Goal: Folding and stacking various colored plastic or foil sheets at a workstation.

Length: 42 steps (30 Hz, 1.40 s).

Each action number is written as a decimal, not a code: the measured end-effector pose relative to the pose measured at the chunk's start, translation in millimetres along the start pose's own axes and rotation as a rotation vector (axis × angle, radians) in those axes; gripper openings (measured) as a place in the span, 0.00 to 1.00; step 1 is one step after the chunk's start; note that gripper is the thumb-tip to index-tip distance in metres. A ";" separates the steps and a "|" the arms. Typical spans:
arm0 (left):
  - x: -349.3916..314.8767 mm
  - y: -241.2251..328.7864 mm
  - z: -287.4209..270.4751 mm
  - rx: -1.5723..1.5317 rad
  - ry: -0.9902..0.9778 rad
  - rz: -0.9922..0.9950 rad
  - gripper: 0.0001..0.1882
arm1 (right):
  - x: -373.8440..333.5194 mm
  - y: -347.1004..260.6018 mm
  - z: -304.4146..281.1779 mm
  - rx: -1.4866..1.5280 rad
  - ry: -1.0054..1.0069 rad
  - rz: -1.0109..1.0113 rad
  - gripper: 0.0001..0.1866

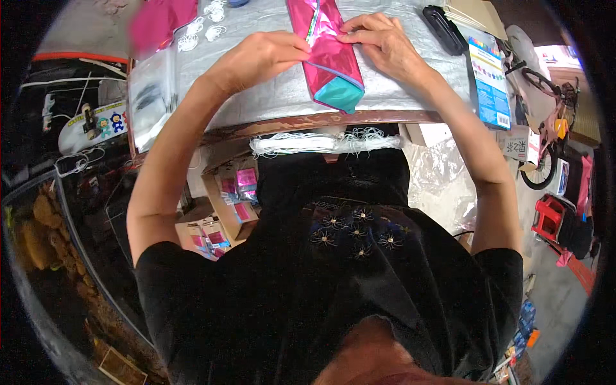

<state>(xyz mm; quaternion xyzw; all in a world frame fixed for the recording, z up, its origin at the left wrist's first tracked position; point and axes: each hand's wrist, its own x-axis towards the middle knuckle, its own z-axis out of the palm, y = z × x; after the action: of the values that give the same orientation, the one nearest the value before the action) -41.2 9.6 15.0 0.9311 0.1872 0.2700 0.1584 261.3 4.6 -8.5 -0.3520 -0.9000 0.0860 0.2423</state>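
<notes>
A long folded piece of shiny pink sheet [333, 67] with blue edging lies on the silver-grey table cover [250, 106], its near end showing a teal panel [340, 93]. My left hand [273, 56] pinches the left edge of the fold between thumb and fingers. On the opposite edge, the thumb and fingers of my right hand [383, 46] are closed on the same sheet. A narrow multicoloured strip runs along the fold near my left fingertips. The sheet's far end goes out of view at the top.
Small white string bundles [215, 31] and more pink material [163, 22] lie at the far left. Clear plastic bags [154, 86] sit nearer. At right are a black case [444, 30] and a blue-and-white package [489, 83]. White string [321, 144] hangs below the table's brown edge [256, 128].
</notes>
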 end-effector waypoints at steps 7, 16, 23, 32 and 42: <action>44.2 34.6 -16.0 0.444 -0.537 0.136 0.03 | -5.0 6.2 -16.4 0.039 -0.023 -0.027 0.25; 27.5 41.3 3.1 0.391 -0.282 0.025 0.05 | -16.2 8.9 -22.3 0.047 -0.058 -0.028 0.29; 13.5 62.0 25.3 0.309 0.001 -0.229 0.09 | -26.5 7.2 -27.8 0.015 -0.045 -0.070 0.28; 1.9 50.0 27.2 0.206 0.052 -0.179 0.12 | -20.9 -9.1 -24.0 0.006 -0.054 -0.045 0.25; -18.1 51.6 41.9 0.194 0.389 -0.584 0.08 | 0.9 -29.1 -16.6 0.115 0.053 0.096 0.09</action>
<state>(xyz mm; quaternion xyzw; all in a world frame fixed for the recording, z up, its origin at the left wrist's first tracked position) -18.3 -51.8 -6.2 0.7803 0.4965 0.3665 0.1014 251.8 -16.5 15.7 -0.3823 -0.8690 0.1396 0.2814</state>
